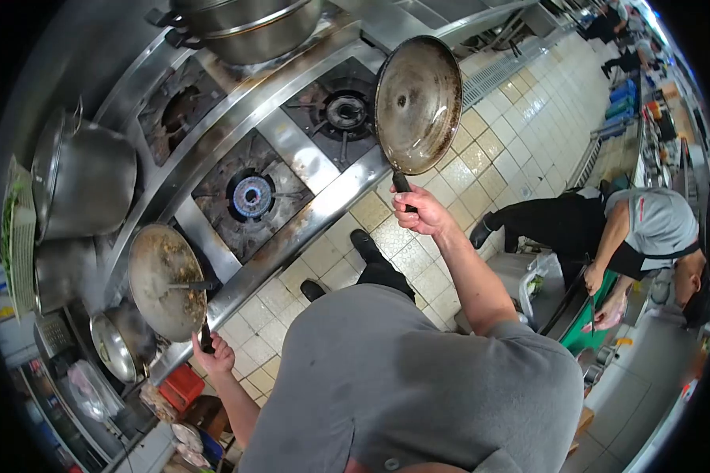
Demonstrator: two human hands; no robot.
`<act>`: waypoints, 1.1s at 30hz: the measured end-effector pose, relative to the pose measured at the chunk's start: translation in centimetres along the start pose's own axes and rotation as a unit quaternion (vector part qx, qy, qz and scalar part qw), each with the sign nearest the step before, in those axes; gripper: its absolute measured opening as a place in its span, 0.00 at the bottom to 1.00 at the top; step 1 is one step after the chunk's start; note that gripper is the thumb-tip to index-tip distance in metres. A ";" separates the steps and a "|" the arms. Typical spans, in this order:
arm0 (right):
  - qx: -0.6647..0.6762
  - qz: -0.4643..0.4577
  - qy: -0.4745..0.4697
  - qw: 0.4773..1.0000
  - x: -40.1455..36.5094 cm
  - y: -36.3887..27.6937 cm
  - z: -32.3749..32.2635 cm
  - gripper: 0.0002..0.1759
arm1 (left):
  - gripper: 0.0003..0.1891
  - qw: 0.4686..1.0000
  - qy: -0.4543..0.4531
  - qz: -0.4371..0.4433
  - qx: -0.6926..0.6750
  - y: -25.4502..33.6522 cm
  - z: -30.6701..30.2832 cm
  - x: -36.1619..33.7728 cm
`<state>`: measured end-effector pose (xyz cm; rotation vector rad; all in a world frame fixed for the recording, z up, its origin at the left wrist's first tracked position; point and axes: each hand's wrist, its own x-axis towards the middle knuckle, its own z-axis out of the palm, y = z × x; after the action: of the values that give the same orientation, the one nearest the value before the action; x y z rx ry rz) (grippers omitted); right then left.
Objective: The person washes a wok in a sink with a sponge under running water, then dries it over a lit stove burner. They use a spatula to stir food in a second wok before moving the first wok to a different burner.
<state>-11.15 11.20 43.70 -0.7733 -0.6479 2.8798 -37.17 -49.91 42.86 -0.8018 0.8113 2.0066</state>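
My right hand (423, 211) is closed round the black handle of a worn frying pan (420, 98). That pan is lifted and tilted at the stove's front edge, its stained inner face towards me, with no food seen in it. Over on the left, my left hand (216, 356) grips the handle of a second frying pan (151, 272). Browned bits of food and steam show inside this one, and a utensil with a dark handle (193, 285) lies across it. Between the two pans, a gas burner (252, 197) burns with a blue flame.
A large steel pot (244, 31) stands at the back of the stove, and another pot (95, 181) at the left. Below it sits a steaming smaller pan (118, 347). On the right, a co-worker (647, 225) holds a knife over a green board (590, 319). Tiled floor (481, 150) lies between.
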 end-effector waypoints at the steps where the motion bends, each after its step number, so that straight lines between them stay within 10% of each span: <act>1: -0.025 0.003 0.013 1.000 -0.3 -0.3 -0.1 0.12 | 0.29 0.998 0.042 0.033 -0.013 -0.6 0.4 -0.4; 5: -0.139 0.003 0.098 0.985 -2.2 -1.6 0.2 0.13 | 0.38 0.942 0.319 0.097 -0.029 -4.5 0.8 -2.8; 6: -0.135 0.000 0.095 0.986 -2.6 -1.8 -0.1 0.13 | 0.35 0.934 0.310 0.032 0.177 -5.0 -3.8 -3.4; 7: -0.171 -0.004 0.105 0.980 -3.2 -2.1 -0.8 0.13 | 0.33 0.881 0.286 -0.035 0.376 -5.3 -7.2 -3.5; 9: -0.235 -0.016 0.143 0.961 -4.5 -2.2 -1.0 0.14 | 0.27 0.665 0.282 -0.148 0.675 -9.2 4.5 -5.6; 12: -0.283 -0.043 0.189 0.939 -4.9 -1.6 -0.9 0.15 | 0.25 0.677 0.178 -0.128 0.703 -10.9 -2.0 -0.8; 16: -0.384 -0.088 0.214 0.894 -5.1 -2.7 -1.7 0.17 | 0.22 0.765 0.064 -0.118 0.630 -11.5 4.3 4.9; 18: -0.404 -0.108 0.215 0.883 -4.9 -3.5 -2.0 0.18 | 0.21 0.685 0.099 -0.066 0.719 -13.0 10.0 5.3; 25: -0.491 -0.189 0.183 0.830 -4.8 -7.6 -2.1 0.24 | 0.19 0.703 0.088 -0.055 0.703 -12.4 7.2 7.6; 33: -0.537 0.022 0.090 0.839 -0.4 -4.4 0.9 0.16 | 0.16 0.734 0.243 -0.067 0.631 -15.7 -1.9 3.3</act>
<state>-11.36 14.77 46.42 -1.0960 -2.2639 2.1996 -24.94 -42.56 35.19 -0.4720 1.9942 0.6773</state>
